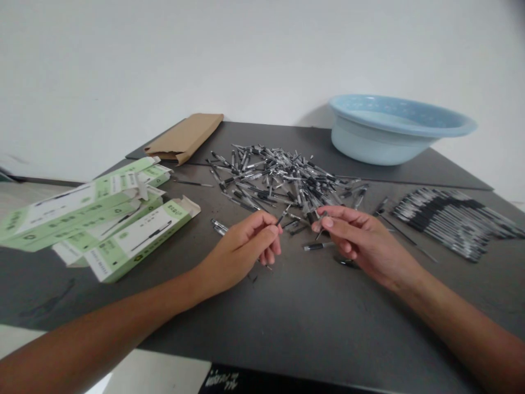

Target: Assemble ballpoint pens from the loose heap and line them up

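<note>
My left hand (252, 241) is closed, with thumb and fingers pinching a thin dark pen refill (283, 215); its pale tip points up and a thin end shows below the fingers. To its right, my right hand (359, 238) pinches a small dark pen part (322, 215) between thumb and fingertips, too small and partly covered to make out fully. The hands are apart, just in front of a loose pile of clear and black pens (283, 172). A black-gripped pen piece (316, 246) lies on the table between them.
Green-and-white pen boxes (143, 238) are stacked at the left, some with open flaps. Behind them lies a brown paper envelope (186, 137). A light blue basin (381, 142) stands at the back right. Pens in a neat row (447, 219) lie at the right on the dark table (287, 323).
</note>
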A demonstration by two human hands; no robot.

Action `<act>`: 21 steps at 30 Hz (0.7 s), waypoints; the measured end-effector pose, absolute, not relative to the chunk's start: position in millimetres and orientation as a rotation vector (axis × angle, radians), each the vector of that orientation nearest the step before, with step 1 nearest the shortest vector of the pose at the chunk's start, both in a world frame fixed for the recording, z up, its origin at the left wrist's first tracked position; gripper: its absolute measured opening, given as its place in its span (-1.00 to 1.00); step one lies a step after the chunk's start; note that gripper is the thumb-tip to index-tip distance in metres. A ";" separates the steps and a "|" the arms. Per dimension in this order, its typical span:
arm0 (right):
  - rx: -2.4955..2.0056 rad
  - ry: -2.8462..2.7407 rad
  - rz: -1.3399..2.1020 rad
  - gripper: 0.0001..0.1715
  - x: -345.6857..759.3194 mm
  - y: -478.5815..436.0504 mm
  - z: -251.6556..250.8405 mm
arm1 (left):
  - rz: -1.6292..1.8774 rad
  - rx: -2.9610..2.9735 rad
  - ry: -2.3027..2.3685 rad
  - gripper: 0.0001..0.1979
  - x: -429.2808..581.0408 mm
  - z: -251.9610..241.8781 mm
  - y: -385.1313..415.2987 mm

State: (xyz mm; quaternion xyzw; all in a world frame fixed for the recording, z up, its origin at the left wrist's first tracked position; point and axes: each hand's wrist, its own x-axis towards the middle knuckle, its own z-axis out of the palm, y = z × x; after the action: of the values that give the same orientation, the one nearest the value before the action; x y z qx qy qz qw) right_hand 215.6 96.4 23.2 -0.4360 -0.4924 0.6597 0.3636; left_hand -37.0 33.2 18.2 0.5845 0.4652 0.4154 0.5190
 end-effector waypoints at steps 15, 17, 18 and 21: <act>-1.169 -1.326 1.557 -0.46 225.4 105.2 22.5 | 1.290 1.785 1.219 -0.96 -51.9 34.1 48.0; -1.134 -1.394 1.598 -0.50 224.6 101.3 21.3 | 1.270 1.743 1.185 -0.94 -48.7 31.4 45.3; -1.114 -1.445 1.617 -0.53 223.5 98.3 20.8 | 1.250 1.707 1.170 -0.94 -46.5 29.2 43.4; -1.030 -1.620 1.611 -0.65 218.0 87.7 20.3 | 1.152 1.551 1.119 -0.90 -39.0 21.4 36.9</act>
State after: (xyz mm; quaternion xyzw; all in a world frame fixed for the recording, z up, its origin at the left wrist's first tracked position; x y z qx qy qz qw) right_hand 218.0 87.7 20.3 -0.3904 -0.6140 0.6107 0.3126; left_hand -39.0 36.9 21.4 0.6243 0.4503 0.4636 0.4388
